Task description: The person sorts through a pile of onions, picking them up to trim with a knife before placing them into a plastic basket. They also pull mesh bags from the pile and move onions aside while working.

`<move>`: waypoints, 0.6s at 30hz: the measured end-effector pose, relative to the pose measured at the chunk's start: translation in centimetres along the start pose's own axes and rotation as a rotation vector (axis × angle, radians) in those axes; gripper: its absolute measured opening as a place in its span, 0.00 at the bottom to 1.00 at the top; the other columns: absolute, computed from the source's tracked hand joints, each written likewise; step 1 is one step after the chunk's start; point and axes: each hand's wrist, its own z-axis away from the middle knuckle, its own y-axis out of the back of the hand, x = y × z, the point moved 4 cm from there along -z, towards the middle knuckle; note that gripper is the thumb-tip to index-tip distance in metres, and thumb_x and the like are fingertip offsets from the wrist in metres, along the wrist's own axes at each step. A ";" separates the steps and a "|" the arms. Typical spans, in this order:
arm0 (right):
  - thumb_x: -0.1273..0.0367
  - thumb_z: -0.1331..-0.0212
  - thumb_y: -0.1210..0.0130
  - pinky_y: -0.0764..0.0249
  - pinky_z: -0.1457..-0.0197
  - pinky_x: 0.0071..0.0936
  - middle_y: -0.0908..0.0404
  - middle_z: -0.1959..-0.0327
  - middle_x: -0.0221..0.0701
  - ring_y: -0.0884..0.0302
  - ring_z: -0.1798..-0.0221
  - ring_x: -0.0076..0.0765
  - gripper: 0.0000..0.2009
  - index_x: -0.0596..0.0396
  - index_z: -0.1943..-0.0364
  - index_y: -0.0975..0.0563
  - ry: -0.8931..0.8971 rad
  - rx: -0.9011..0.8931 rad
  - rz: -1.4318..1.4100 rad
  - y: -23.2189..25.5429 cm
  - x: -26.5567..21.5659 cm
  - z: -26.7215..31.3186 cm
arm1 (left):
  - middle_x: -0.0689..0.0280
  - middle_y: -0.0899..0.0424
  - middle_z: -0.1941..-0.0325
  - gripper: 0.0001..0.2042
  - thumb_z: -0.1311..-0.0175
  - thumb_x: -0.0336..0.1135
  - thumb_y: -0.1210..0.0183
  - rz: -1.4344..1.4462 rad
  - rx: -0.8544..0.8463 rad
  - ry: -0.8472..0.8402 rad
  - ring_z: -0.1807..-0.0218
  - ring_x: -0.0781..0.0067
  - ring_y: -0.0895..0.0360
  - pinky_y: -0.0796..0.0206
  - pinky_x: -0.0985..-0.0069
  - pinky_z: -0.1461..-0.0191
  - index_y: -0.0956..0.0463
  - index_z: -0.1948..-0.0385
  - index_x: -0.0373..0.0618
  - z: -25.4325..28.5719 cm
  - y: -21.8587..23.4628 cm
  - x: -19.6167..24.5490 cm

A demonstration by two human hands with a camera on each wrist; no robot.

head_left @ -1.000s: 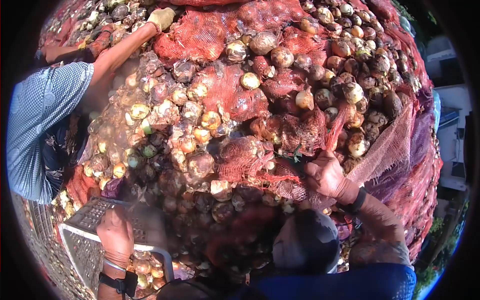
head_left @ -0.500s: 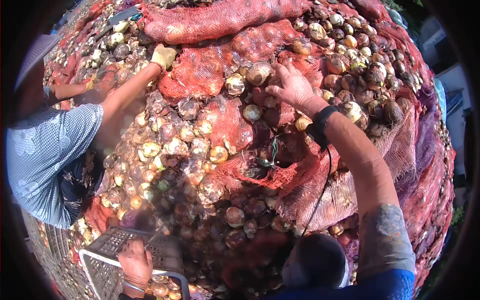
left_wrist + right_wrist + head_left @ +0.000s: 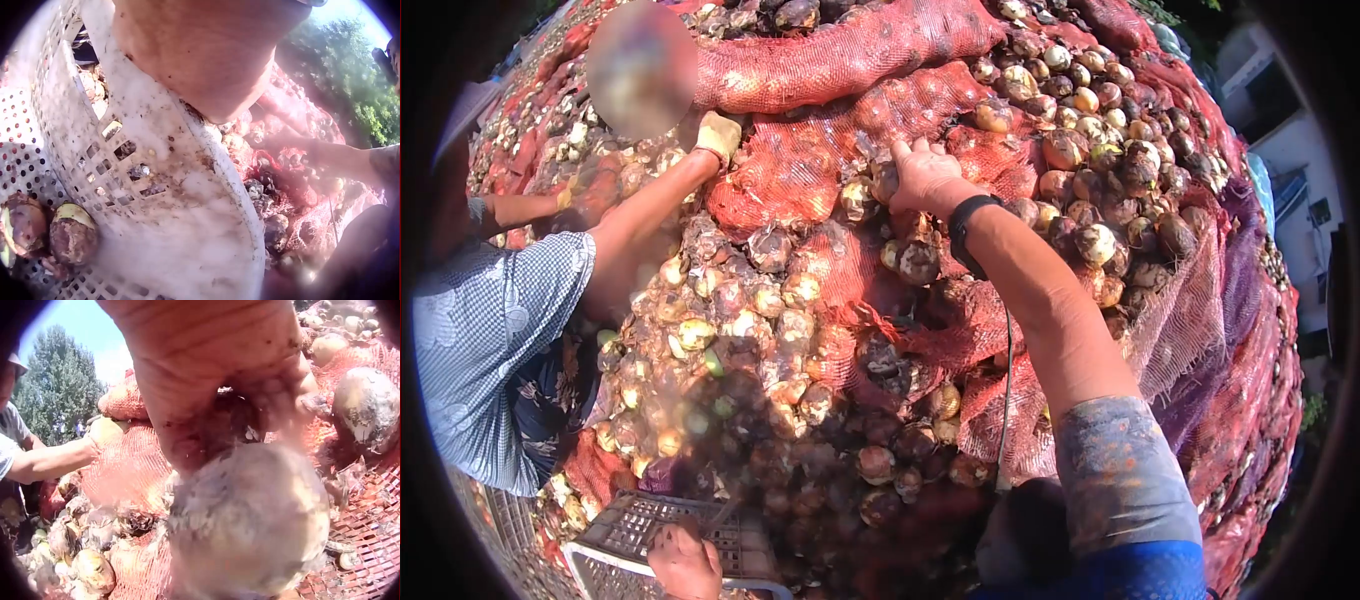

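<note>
In the head view my left hand (image 3: pixel 685 565) grips the rim of a pale plastic crate (image 3: pixel 610 535) at the bottom left. The left wrist view shows the palm (image 3: pixel 206 50) over the crate's dirty, perforated wall (image 3: pixel 200 206), with two onions inside, one of them (image 3: pixel 74 234) dark with a pale top. My right hand (image 3: pixel 927 178) reaches out over the heap, its thumb and fingers about an onion (image 3: pixel 884 182). Seen from the right wrist, that hand (image 3: pixel 219 369) is curled over a large, blurred onion (image 3: pixel 250 519), which hides the thumb tip.
Red mesh sacks (image 3: pixel 785 165) lie among loose onions (image 3: pixel 1095 243). A person in a checked shirt (image 3: pixel 500 310) leans in from the left, a gloved hand (image 3: pixel 720 135) on the sacks. Purple netting (image 3: pixel 1240 270) drapes the right side. A dark cable (image 3: pixel 1006 400) hangs below my right forearm.
My right hand has gone from the torn mesh up the heap, then left to an onion. The mesh there has shifted, baring more onions. My left hand stays on the crate, lower in view.
</note>
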 end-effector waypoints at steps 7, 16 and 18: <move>0.64 0.50 0.36 0.22 0.46 0.39 0.17 0.52 0.40 0.17 0.52 0.48 0.29 0.52 0.40 0.28 -0.096 -0.021 -1.123 -4.4 -2.6 1.7 | 0.54 0.27 0.71 0.13 0.58 0.26 0.38 0.093 0.232 0.065 0.67 0.46 0.25 0.33 0.52 0.65 0.26 0.66 0.41 -0.9 1.0 0.8; 0.44 0.38 0.45 0.34 0.89 0.25 0.15 0.61 0.31 0.16 0.71 0.34 0.25 0.45 0.46 0.25 -0.171 -0.621 -2.216 -3.3 -8.1 9.4 | 0.54 0.26 0.73 0.13 0.54 0.24 0.41 0.199 0.294 0.048 0.70 0.47 0.25 0.31 0.54 0.68 0.27 0.63 0.41 -1.3 1.9 1.1; 0.35 0.41 0.49 0.38 0.87 0.25 0.15 0.62 0.37 0.19 0.76 0.35 0.33 0.47 0.45 0.24 -0.206 -0.670 -2.334 -2.4 -10.4 10.7 | 0.55 0.26 0.74 0.12 0.54 0.25 0.41 0.181 0.295 0.061 0.70 0.47 0.24 0.30 0.55 0.68 0.27 0.65 0.42 -1.2 1.7 0.9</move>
